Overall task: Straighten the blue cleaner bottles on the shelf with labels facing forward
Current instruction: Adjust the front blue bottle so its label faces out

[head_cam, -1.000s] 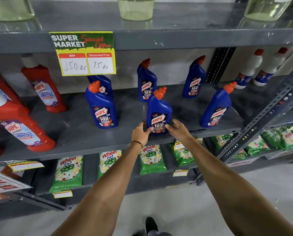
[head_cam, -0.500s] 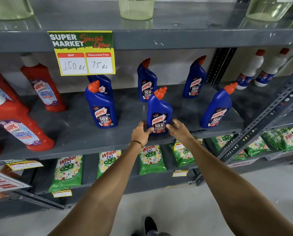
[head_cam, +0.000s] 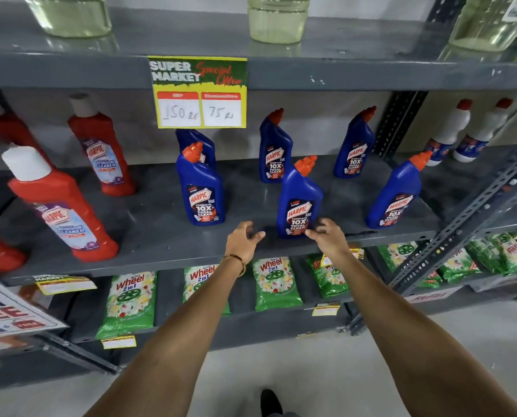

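Note:
Several blue Harpic bottles with orange caps stand on the grey middle shelf (head_cam: 161, 236). The front middle bottle (head_cam: 299, 200) stands upright with its label facing me. My left hand (head_cam: 242, 239) hovers just left of its base, fingers apart, not touching it. My right hand (head_cam: 326, 236) is at its lower right, fingers spread, close to the label's edge. A second front bottle (head_cam: 201, 188) stands to the left, another (head_cam: 397, 194) to the right, leaning. Behind are two more (head_cam: 275, 149) (head_cam: 355, 145), and one (head_cam: 195, 142) half hidden behind the price sign.
Red Harpic bathroom cleaner bottles (head_cam: 58, 203) fill the shelf's left part. White bottles (head_cam: 449, 130) stand on the neighbouring rack at right. A yellow price sign (head_cam: 198, 91) hangs from the upper shelf. Green Wheel detergent packs (head_cam: 128, 302) lie on the shelf below.
Both hands have let go of the front middle bottle's base and drawn slightly apart from it. The view has shifted to the left.

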The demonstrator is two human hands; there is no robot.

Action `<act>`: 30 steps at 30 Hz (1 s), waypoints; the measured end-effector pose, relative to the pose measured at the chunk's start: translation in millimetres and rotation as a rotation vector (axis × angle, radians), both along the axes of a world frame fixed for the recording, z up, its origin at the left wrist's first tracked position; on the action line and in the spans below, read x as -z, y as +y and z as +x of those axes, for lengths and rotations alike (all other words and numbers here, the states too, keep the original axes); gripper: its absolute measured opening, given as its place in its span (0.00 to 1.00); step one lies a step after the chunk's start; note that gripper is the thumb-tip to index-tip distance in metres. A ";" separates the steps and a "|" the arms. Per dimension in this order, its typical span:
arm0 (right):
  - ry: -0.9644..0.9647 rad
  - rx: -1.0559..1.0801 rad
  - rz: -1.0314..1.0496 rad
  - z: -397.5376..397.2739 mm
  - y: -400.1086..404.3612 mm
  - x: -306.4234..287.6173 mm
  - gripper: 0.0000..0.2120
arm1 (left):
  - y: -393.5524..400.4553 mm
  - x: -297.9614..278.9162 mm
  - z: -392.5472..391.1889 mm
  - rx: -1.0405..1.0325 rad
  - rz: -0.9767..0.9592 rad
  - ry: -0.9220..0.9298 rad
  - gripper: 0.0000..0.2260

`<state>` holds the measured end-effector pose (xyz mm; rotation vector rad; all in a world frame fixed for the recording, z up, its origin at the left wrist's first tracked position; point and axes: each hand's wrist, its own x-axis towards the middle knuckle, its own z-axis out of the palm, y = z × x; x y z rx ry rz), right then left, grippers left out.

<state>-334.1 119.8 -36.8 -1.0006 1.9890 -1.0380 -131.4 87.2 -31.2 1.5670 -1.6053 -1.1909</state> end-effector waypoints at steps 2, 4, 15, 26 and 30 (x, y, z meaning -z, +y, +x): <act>0.027 0.089 -0.028 13.3 2.9 -2.8 0.24 | -1.1 -3.5 22.0 -0.008 -0.004 0.015 0.21; 0.030 0.139 -0.039 31.4 8.8 -3.2 0.20 | -1.2 -6.2 45.8 0.002 0.001 -0.004 0.20; 0.018 -0.009 -0.025 146.5 11.6 -6.3 0.21 | -8.2 -7.1 149.9 -0.085 -0.007 -0.059 0.20; -0.031 -0.203 0.017 182.3 -61.7 -14.7 0.26 | -50.8 -15.4 160.3 -0.154 0.019 -0.064 0.22; -0.077 -0.276 0.035 185.2 -80.7 -13.3 0.33 | -65.3 -16.0 155.6 -0.100 0.051 -0.028 0.27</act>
